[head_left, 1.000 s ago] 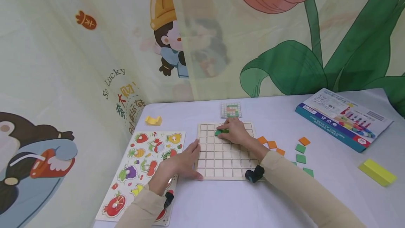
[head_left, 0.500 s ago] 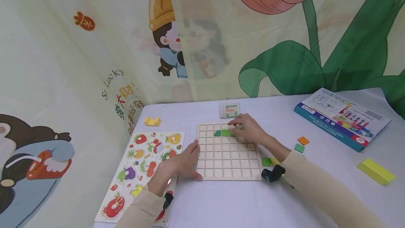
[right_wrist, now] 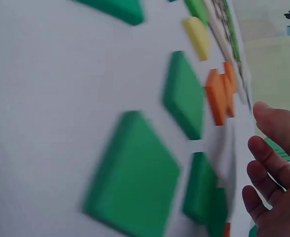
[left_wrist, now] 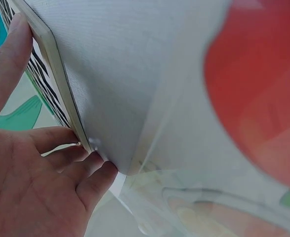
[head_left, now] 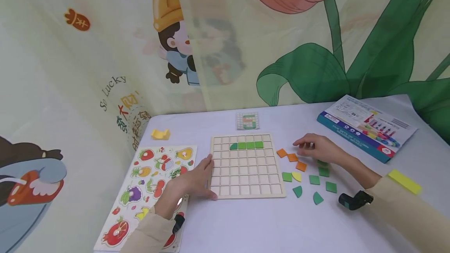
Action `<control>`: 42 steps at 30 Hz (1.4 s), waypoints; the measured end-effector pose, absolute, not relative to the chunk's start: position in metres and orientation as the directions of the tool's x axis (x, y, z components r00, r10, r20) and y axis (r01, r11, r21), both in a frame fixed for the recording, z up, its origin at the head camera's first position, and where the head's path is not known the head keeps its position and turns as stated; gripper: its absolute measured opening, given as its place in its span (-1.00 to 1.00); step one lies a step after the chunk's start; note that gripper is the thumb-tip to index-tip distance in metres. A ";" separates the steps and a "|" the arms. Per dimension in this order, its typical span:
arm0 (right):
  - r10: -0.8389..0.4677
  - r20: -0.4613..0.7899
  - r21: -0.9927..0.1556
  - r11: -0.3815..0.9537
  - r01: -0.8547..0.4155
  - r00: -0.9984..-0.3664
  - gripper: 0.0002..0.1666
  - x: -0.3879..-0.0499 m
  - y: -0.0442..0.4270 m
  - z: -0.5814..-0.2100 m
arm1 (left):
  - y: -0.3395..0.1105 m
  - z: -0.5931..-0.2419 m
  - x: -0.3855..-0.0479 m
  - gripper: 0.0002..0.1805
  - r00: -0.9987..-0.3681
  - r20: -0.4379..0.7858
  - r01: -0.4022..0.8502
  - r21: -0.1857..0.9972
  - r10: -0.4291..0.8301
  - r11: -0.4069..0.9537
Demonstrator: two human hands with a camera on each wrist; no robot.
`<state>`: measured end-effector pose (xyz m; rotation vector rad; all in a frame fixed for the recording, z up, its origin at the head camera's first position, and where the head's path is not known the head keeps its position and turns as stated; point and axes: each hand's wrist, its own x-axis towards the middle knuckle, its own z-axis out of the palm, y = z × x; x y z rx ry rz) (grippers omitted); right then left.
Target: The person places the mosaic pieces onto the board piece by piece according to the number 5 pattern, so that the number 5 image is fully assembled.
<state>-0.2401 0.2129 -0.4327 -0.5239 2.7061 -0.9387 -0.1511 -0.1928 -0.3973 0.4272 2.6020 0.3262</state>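
Note:
My left hand [head_left: 193,180] lies against the left edge of a wooden grid board [head_left: 242,171], its thumb by the front corner. In the left wrist view, the thumb and fingertips touch the board's rim. A row near the board's far side holds a rounded dark green tile [head_left: 233,146] and three green square tiles [head_left: 250,145]. Right of the board, my right hand [head_left: 318,147] hovers with loosely bent fingers and nothing between them. Below and beside it lie orange square tiles [head_left: 292,157], green square tiles [head_left: 331,187], rounded green tiles [head_left: 318,198] and a yellow rounded tile [head_left: 296,176].
A small pattern card [head_left: 247,121] lies behind the board. On the left is a fruit puzzle board [head_left: 149,194], with a yellow curved block [head_left: 160,134] behind it. A blue-edged box [head_left: 367,128] and a yellow block [head_left: 404,181] stand at the right.
My right hand has let go of the green tiles in the board's row and moved right, over the loose tiles. The left hand stays at the board's edge. The head view has shifted slightly.

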 end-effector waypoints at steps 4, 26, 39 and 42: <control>-0.430 -0.109 -0.623 0.732 -0.275 -0.896 -0.60 -0.234 0.208 -0.441 | -0.195 -0.397 -0.150 0.19 -0.838 -0.418 0.233 0.305 0.350 0.923; -0.369 0.020 -0.588 0.747 -0.310 -0.929 -0.66 -0.239 0.186 -0.437 | -0.197 -0.396 -0.149 0.18 -0.841 -0.411 0.243 0.292 0.351 0.925; -0.486 0.092 -0.647 0.634 -0.423 -0.869 -0.66 -0.249 0.102 -0.437 | -0.195 -0.397 -0.150 0.20 -0.839 -0.419 0.242 0.286 0.348 0.927; -0.500 0.113 -0.642 0.623 -0.447 -0.859 -0.68 -0.247 0.079 -0.440 | -0.194 -0.398 -0.151 0.18 -0.834 -0.421 0.252 0.285 0.357 0.925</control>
